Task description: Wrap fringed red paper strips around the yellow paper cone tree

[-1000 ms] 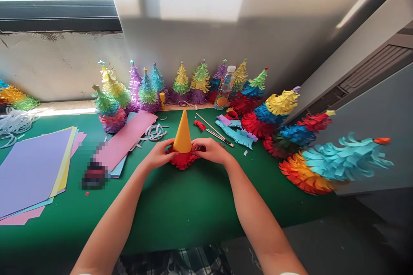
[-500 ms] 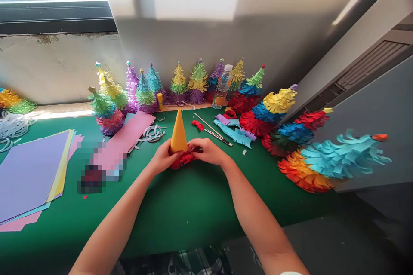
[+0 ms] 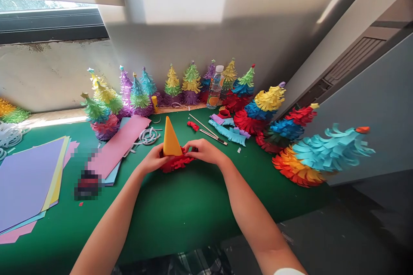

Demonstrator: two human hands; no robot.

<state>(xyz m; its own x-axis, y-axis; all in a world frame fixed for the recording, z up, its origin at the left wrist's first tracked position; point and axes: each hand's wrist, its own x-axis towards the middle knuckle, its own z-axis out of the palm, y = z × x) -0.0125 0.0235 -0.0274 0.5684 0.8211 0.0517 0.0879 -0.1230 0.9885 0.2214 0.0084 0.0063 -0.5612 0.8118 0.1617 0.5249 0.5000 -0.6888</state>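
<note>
A yellow paper cone (image 3: 172, 139) stands point-up above the green table, tilted slightly left. Red fringed paper (image 3: 176, 164) wraps around its lower part. My left hand (image 3: 154, 159) grips the cone low on its left side, thumb across the front near the red fringe. On the right, my right hand (image 3: 203, 151) pinches the red fringed paper between thumb and fingers beside the cone. The cone's back and part of the fringe are hidden by my fingers.
Finished fringed paper trees (image 3: 192, 81) line the wall and right side. A bottle (image 3: 214, 88), a glue stick (image 3: 155, 104), thin sticks (image 3: 213, 136), blue fringed strips (image 3: 229, 132) and a pink sheet (image 3: 121, 144) lie around. Stacked coloured paper (image 3: 29, 184) is at left.
The cone now leans more to the left, and more of the red fringe shows along its base. Both hands keep their hold. The whole view has shifted slightly.
</note>
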